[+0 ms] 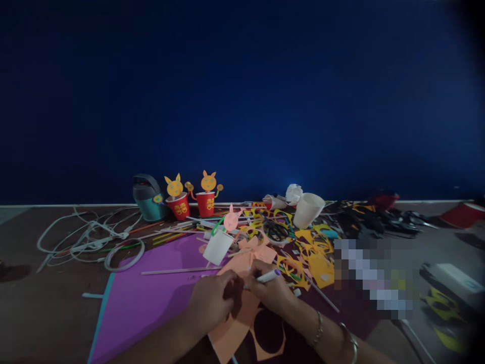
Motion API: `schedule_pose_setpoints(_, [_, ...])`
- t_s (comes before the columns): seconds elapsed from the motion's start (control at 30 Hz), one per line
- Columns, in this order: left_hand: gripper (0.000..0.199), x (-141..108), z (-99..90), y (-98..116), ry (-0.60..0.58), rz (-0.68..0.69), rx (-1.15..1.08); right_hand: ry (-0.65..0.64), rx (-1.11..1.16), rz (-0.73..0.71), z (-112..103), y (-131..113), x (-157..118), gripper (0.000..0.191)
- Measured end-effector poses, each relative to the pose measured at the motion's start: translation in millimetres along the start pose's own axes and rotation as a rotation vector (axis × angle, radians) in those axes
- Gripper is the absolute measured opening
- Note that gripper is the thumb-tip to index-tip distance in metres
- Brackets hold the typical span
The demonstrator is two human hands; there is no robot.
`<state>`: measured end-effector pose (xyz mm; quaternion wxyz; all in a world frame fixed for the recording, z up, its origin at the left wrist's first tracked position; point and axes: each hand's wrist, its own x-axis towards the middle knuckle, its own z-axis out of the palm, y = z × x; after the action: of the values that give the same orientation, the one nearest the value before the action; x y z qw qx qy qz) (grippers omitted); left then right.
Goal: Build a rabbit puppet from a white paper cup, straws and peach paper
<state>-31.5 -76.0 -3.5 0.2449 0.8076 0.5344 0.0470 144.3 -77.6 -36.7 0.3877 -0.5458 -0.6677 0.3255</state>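
Note:
In the head view, my right hand (271, 290) grips a white marker (268, 276) with a purple end, angled down over the orange paper (235, 328). My left hand (214, 296) rests on the same paper just to the left, its fingers curled in; whatever is between them is hidden. A sheet of orange paper with a round hole (282, 349) lies below my right wrist. Just beyond my hands, a white paper cup (217, 247) leans on its side, with a pink paper animal head (231, 221) at its upper edge.
Two red cups (206, 205) with orange animal heads stand near the blue wall, beside a teal flask (149, 197). White cables (91, 232) lie at left, purple paper (151, 303) in front. Yellow paper scraps (318, 253), scissors (276, 230) and a white cup (308, 210) are right of centre.

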Motion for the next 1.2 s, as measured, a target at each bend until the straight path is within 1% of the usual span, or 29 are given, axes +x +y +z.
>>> schedule_pose_setpoints(0.23, [0.027,0.4,2.0,-2.5,0.005,0.005,-0.031,-0.032,0.025,0.015,-0.3,-0.4,-0.2,0.016])
schedule_pose_setpoints(0.3, [0.026,0.3,1.9,-1.9,0.005,0.004,-0.03,-0.039,0.079,0.039,0.6,1.2,-0.1,0.015])
schedule_pose_setpoints(0.43, [0.027,0.4,1.1,0.0,-0.002,-0.011,-0.018,0.007,0.193,0.085,2.7,5.1,0.6,0.016])
schedule_pose_setpoints(0.57, [0.024,0.9,2.3,-1.3,0.018,0.01,-0.036,0.02,0.156,0.05,3.0,6.2,1.2,0.016])
schedule_pose_setpoints(0.67, [0.026,1.2,3.8,-3.0,0.023,0.015,-0.043,0.021,0.093,0.034,2.1,4.3,1.1,0.016])
schedule_pose_setpoints(0.83, [0.029,1.3,3.6,-3.0,-0.015,-0.011,-0.02,-0.005,0.045,0.013,0.6,0.9,-0.8,0.018])
schedule_pose_setpoints(1.0, [0.028,1.3,2.6,-3.7,0.021,0.012,-0.019,-0.035,0.085,0.028,2.2,3.6,-0.8,0.016])
schedule_pose_setpoints(1.1, [0.029,1.5,4.2,-5.0,0.028,0.026,-0.038,-0.011,0.173,0.081,3.7,5.5,0.4,0.015])
schedule_pose_setpoints(1.2, [0.027,2.1,6.2,-6.1,0.033,0.037,-0.034,0.012,0.163,0.08,4.0,5.5,1.0,0.016])
